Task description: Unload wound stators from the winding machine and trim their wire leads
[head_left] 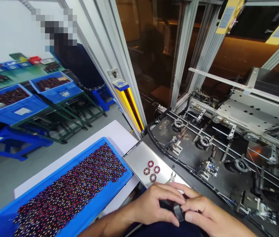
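My left hand (154, 202) and my right hand (202, 210) meet low in the view, fingers curled. Between them is a dark grey ring-shaped piece (178, 212), perhaps a roll of tape; its exact kind is unclear. My right thumb and fingers pinch its right side, while my left fingers and thumb close round its other side. Just beyond my fingers lies a pair of side cutters (172, 176), jaws pointing away and handles mostly hidden. Several small round wound motor stators (153, 178), red and dark, lie on the metal plate (137, 160) to the left of the cutters.
A long blue tray (122, 189) packed with similar stators stands at left on a white table (116, 128). A machine bed (164, 131) with rods, clamps and rings fills the right. A yellow-edged post (131, 107) rises between. Behind, a person (82, 64) sits near blue bins (55, 95).
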Tool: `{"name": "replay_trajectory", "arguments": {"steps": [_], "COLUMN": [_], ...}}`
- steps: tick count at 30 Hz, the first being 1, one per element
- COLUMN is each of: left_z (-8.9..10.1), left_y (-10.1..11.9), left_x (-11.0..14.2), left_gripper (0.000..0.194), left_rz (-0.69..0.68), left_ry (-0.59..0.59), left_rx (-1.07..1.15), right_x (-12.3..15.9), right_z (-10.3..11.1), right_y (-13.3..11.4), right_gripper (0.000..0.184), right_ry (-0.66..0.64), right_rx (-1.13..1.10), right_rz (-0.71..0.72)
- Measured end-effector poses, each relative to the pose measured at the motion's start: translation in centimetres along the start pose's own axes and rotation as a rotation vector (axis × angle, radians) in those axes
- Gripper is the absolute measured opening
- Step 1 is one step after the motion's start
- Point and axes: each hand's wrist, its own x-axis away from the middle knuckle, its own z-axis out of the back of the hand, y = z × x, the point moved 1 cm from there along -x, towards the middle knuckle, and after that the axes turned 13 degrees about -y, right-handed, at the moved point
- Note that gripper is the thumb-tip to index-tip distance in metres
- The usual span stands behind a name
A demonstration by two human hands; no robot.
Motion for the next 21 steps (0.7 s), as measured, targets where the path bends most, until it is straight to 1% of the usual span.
{"name": "replay_trajectory", "arguments": {"steps": [1, 2, 3, 4, 5, 6, 7, 9, 11, 12, 14, 17, 21], "left_z": [0.6, 1.4, 2.3, 3.3, 4.2, 5.0, 5.6, 6.3, 6.2, 6.0, 5.4, 4.9, 4.8], "left_y": [-0.6, -1.6, -2.8, -4.3, -6.0, -7.7, -9.4, -12.3, -14.3, -14.9, -15.6, -16.1, -16.8], "left_x": [0.4, 1.0, 1.7, 2.5, 3.3, 4.0, 4.7, 5.6, 6.2, 6.3, 6.3, 6.2, 6.2], "left_gripper": [0.056, 0.058, 0.057, 0.052, 0.047, 0.046, 0.047, 0.052, 0.055, 0.056, 0.058, 0.062, 0.066], "left_rz": [0.043, 0.103, 0.170, 0.233, 0.278, 0.307, 0.325, 0.344, 0.342, 0.335, 0.316, 0.293, 0.285], "left_ry": [0.049, 0.142, 0.258, 0.409, 0.526, 0.602, 0.654, 0.705, 0.720, 0.719, 0.720, 0.734, 0.752], "left_rx": [-0.055, -0.122, -0.189, -0.257, -0.294, -0.315, -0.331, -0.336, -0.324, -0.315, -0.301, -0.284, -0.270], "right_x": [-0.4, -0.9, -1.7, -2.6, -3.7, -4.9, -6.3, -9.1, -11.6, -12.6, -14.0, -14.9, -14.9], "right_z": [1.0, 2.6, 4.6, 7.0, 9.7, 12.5, 15.3, 20.2, 23.6, 24.6, 25.7, 26.1, 26.3], "right_y": [0.1, 0.4, 1.0, 1.8, 2.8, 4.1, 5.5, 8.4, 11.0, 12.2, 14.0, 15.7, 16.8], "right_gripper": [0.021, 0.021, 0.023, 0.025, 0.028, 0.029, 0.029, 0.029, 0.018, 0.018, 0.025, 0.027, 0.028], "right_ry": [0.012, 0.045, 0.101, 0.175, 0.254, 0.327, 0.366, 0.415, 0.437, 0.440, 0.432, 0.401, 0.366], "right_rx": [0.040, 0.096, 0.178, 0.273, 0.398, 0.537, 0.579, 0.626, 0.667, 0.685, 0.716, 0.747, 0.775], "right_rz": [-0.001, -0.001, -0.004, -0.008, -0.019, -0.047, -0.061, -0.094, -0.122, -0.132, -0.146, -0.160, -0.179]}}
